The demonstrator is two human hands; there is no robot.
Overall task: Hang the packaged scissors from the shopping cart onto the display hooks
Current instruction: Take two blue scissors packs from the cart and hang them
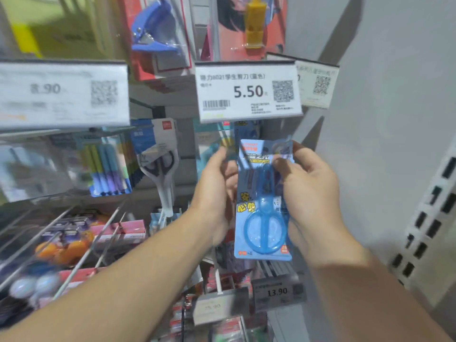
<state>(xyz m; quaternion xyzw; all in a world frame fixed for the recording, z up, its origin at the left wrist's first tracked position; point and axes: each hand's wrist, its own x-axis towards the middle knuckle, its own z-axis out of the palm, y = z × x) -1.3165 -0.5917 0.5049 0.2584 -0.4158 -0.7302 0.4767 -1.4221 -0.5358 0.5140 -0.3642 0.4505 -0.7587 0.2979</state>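
On the left, black-handled scissors [160,166] already hang from a neighbouring hook. The left hand [217,191] supports the left edge of the packaged scissors [265,201], fingers curled behind the card. The package is raised just below the 5.50 price tag [249,91]; judged from this, it is not yet hung. It is a blue card bearing blue round-handled scissors, upright, handles down. The right hand [308,186] pinches its right edge.

The price tag [249,91] hangs just above the packaged scissors [264,201].
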